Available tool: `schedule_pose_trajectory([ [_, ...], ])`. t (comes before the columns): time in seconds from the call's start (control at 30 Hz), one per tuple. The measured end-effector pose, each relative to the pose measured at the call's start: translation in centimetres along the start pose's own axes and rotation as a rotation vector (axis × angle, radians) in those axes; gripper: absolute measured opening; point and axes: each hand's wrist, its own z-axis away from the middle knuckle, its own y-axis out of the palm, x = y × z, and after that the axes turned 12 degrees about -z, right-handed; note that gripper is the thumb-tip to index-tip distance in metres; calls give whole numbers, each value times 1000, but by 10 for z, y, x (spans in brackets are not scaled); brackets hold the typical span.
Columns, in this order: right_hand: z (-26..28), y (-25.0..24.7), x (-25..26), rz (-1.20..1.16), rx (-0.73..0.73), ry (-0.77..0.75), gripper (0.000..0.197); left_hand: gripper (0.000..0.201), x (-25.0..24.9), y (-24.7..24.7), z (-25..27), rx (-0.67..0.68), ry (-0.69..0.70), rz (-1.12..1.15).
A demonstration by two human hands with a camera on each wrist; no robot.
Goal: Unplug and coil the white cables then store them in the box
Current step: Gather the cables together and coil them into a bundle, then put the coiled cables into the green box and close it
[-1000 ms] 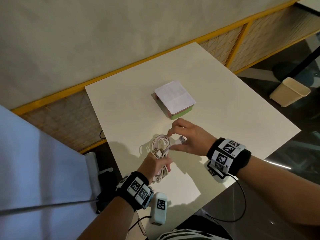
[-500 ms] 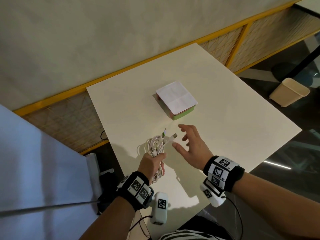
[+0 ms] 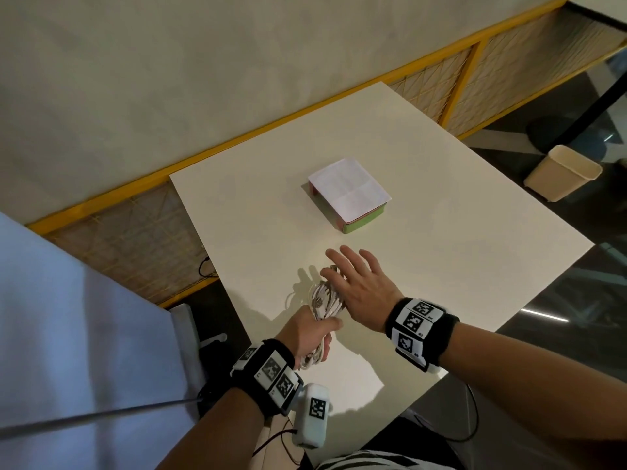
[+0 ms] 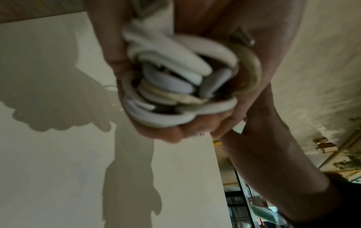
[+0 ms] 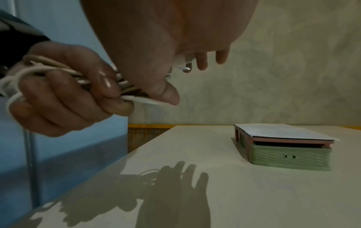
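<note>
My left hand (image 3: 310, 332) grips a coiled bundle of white cables (image 3: 324, 301) above the near part of the white table (image 3: 441, 266). The same bundle of white cables (image 4: 175, 86) fills my left palm in the left wrist view. My right hand (image 3: 356, 283) lies over the bundle's far end with straight, spread fingers, and its palm covers the plug tips. From the right wrist camera, the left hand (image 5: 64, 92) shows curled round the cables (image 5: 136, 98), with metal plug ends (image 5: 185, 67) under my palm. The green box (image 3: 349, 195), with a pink lid and white paper on top, sits farther back.
A cream waste bin (image 3: 563, 173) stands on the floor to the right of the table. A yellow-framed mesh panel (image 3: 441, 93) runs along the wall behind. A blue-white surface (image 3: 68, 334) lies at the left, close to the table's near-left corner.
My right hand let go of the plug end, opened, and now lies flat over the coil. My left hand keeps its grip and has lifted the bundle slightly.
</note>
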Motion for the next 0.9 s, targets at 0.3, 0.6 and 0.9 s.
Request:
schedule_pose_trajectory([
  [0.3,16,2,-21,-520,101,496,73,32,1,-7,-15,-161,-68,99],
  [0.6,-12,54,-104,-753,414,888,51,40,-6,-14,-52,-412,-156,-114],
  [0.9,-52,78,-173,-1444,61,1466,22,40,-57,-22,-109,-543,-227,-67],
])
